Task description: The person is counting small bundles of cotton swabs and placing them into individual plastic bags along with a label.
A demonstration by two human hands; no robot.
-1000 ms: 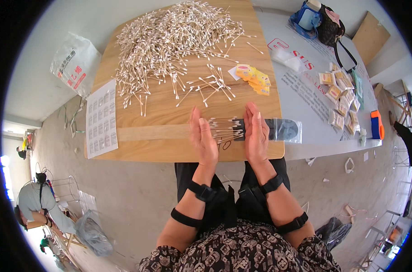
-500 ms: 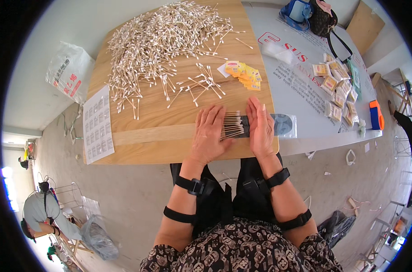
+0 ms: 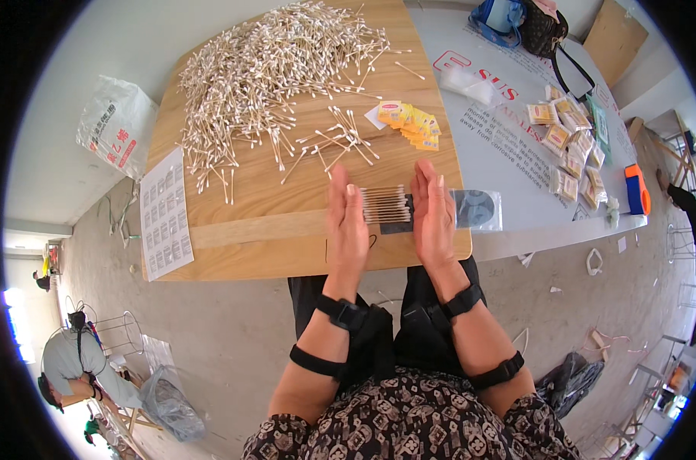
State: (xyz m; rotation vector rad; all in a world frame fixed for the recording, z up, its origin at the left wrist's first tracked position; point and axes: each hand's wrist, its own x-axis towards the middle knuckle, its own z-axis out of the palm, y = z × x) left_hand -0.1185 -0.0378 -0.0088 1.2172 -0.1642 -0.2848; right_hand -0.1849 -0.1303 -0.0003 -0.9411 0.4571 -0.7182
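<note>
Between my two upright palms a row of cotton swabs (image 3: pixel 385 205) lies side by side, sticks running left to right. Part of a dark flat strip (image 3: pixel 398 228) shows under their right side. My left hand (image 3: pixel 349 230) stands on edge at the left ends of the swabs, fingers stretched out. At the right ends, my right hand (image 3: pixel 435 222) is held the same way, fingers straight and palm facing in. Just beyond it, a clear plastic bag (image 3: pixel 487 210) with dark round shapes lies over the table's right edge. Neither hand grips anything.
A big heap of cotton swabs (image 3: pixel 264 69) covers the far table, with a small loose group (image 3: pixel 340 134) nearer. Yellow cards (image 3: pixel 409 123) are fanned at right. Filled packets (image 3: pixel 570 146) and an orange-blue tape dispenser (image 3: pixel 637 190) sit on the adjoining surface; a printed sheet (image 3: pixel 165 218) lies left.
My left hand has turned from lying flat over the swabs to standing on edge at their left ends. The swabs are now more evenly lined up. My right hand has shifted slightly left.
</note>
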